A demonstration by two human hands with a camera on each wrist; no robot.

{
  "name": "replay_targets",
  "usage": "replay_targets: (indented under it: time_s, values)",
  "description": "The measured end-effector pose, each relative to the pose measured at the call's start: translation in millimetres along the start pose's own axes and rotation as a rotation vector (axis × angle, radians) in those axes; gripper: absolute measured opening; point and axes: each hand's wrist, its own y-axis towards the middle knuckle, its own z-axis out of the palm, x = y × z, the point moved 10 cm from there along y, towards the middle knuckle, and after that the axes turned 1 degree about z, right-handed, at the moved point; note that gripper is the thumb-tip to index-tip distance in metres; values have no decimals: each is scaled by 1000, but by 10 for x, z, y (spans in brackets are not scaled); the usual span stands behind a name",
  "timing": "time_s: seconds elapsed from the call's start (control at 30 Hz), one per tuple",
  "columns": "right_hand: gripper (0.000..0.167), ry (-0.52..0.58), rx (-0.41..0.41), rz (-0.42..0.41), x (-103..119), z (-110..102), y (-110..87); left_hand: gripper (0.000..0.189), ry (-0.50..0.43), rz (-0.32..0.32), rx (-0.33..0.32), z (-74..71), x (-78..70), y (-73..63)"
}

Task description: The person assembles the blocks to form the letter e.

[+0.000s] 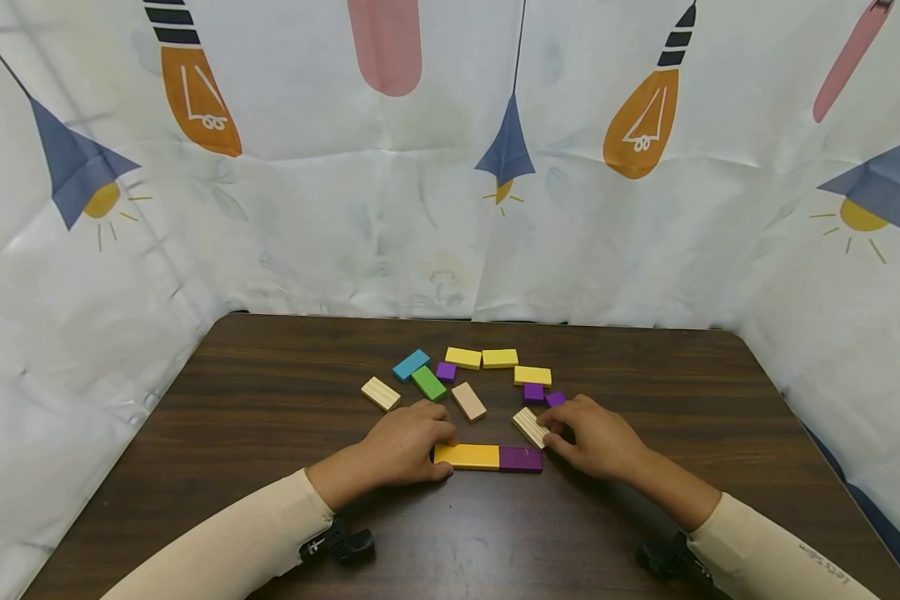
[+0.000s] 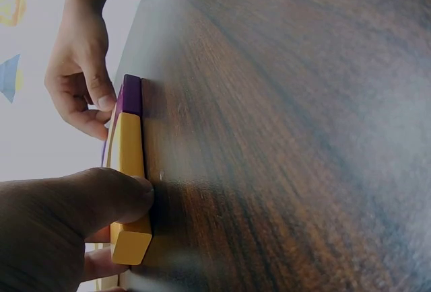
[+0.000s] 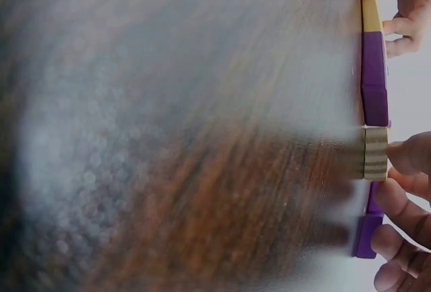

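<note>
My left hand [image 1: 411, 442] pinches the left end of a long yellow block [image 1: 471, 457], thumb in front and fingers behind. A purple block [image 1: 521, 460] lies end to end with it, forming one straight bar. Just behind the bar's right end, my right hand [image 1: 598, 437] pinches a plain wooden block [image 1: 528, 426] by its near right end; the block lies slanted on the table. In the right wrist view, the wooden block [image 3: 376, 154] shows its grained end beside the purple block [image 3: 374, 77]. The left thumb [image 2: 131, 198] covers part of the yellow block in the left wrist view.
Behind the hands on the brown table [image 1: 270, 433] lie a blue block [image 1: 410, 365], a green block [image 1: 428, 383], two other plain wooden blocks [image 1: 380, 394], several yellow blocks [image 1: 500, 358] and small purple blocks [image 1: 533, 393]. A printed white curtain [image 1: 330, 233] hangs behind the table.
</note>
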Motion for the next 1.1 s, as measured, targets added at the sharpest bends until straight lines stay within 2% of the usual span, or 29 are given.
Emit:
replay_targets:
  time_s: [0.47, 0.63, 0.9, 1.1]
  values:
    - [21, 1, 0, 5, 9, 1, -1, 26, -5, 6, 2, -2, -13, 4]
    - [21, 0, -14, 3, 1, -56, 27, 26, -5, 8, 2, -4, -20, 6]
    - [24, -36, -95, -11, -48, -281, 240, 26, -10, 2, -3, -14, -10, 7]
    - [30, -76, -80, 30, -153, -340, 419, 26, -10, -2, 3, -8, 0, 7]
